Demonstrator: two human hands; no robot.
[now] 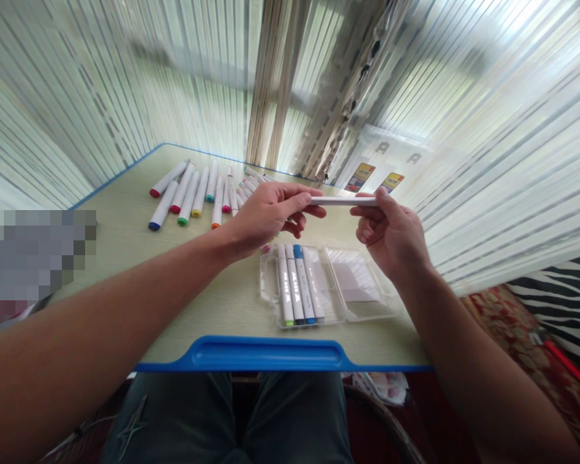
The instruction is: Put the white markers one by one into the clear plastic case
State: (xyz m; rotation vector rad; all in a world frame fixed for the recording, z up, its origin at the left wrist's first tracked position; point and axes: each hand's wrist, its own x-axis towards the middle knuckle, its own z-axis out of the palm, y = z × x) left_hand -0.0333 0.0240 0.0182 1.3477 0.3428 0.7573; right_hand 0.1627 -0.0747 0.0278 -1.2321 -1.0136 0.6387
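Observation:
A white marker (343, 201) is held level above the desk between my two hands. My left hand (283, 209) pinches its left end between thumb and fingers, and my right hand (391, 225) grips the right end the same way. Below them lies an open clear plastic case (333, 303). Several markers (298, 283) stand side by side in the case's left half, one with a blue cap. The case's lid (360, 283) is folded out to the right. The held marker's end colours are hidden by my fingers.
Several loose white markers (188, 200) with coloured ends lie at the back left of the desk (125, 212). A clear storage box (377, 161) with labels stands behind the right hand. Sheer curtains (198, 84) hang around the back. A blue tray ledge (270, 354) runs along the front edge.

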